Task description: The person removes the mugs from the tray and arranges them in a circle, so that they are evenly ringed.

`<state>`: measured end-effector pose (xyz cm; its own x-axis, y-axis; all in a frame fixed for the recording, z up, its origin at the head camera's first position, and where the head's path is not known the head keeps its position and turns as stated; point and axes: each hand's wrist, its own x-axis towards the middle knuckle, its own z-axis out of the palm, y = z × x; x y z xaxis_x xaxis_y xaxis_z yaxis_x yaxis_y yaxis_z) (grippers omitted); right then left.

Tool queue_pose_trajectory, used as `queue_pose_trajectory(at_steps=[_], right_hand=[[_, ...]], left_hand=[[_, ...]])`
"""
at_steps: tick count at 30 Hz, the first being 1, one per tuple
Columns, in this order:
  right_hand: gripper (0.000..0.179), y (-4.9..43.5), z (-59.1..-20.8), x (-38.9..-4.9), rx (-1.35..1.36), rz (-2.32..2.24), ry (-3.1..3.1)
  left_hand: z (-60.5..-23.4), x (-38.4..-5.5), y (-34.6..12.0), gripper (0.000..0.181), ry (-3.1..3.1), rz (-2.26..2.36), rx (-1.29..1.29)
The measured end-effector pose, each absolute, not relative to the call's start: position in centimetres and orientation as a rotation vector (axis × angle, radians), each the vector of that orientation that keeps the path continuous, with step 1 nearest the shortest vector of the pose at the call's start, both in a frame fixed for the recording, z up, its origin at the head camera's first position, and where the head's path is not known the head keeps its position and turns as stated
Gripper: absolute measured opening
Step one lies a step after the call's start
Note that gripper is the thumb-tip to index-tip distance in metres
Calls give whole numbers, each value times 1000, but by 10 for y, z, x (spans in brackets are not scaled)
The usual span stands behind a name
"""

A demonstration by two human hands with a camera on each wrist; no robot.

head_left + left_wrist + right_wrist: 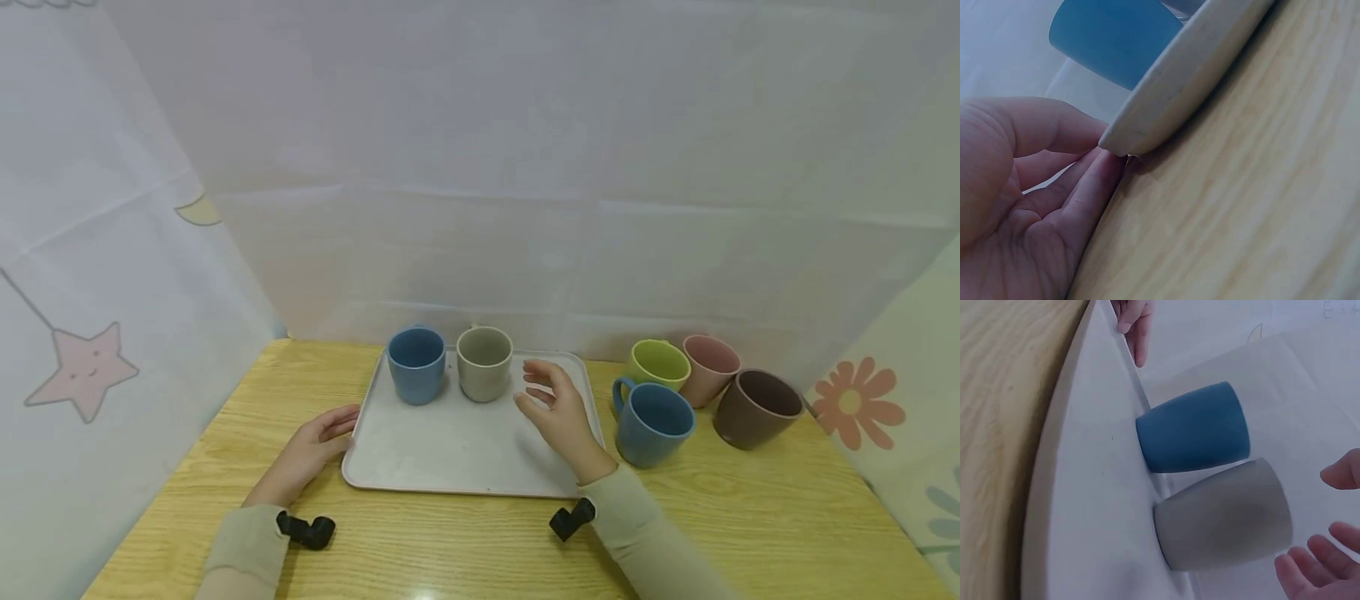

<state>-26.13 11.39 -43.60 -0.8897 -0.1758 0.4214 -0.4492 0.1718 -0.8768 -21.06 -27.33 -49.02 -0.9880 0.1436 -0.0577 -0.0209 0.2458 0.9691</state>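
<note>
My left hand is at the left edge of a pale rectangular tray, its thumb and fingers pinching the rim, as the left wrist view shows close up. On the tray's back part stand a blue mug and a grey mug, upright side by side. Their handles are turned to the back, mostly hidden. Above the tray's right part my right hand hovers with nothing in it, thumb and fingers spread apart and loosely curved. Its fingertips are just right of the grey mug, apart from it in the right wrist view.
Right of the tray on the wooden table stand another blue mug, a green mug, a pink mug and a dark brown mug, close together. A white cloth hangs behind the table.
</note>
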Motion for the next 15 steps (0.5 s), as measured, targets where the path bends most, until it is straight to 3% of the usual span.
queue_pose_trajectory(at_steps=[8, 15], right_hand=[[78, 83, -441, -288, 445, 1834, -2346], [87, 67, -444, -306, 376, 1825, -2366]], left_hand=[[-489, -210, -273, 60, 2373, 1845, 121], [-488, -209, -273, 60, 2383, 1843, 120]])
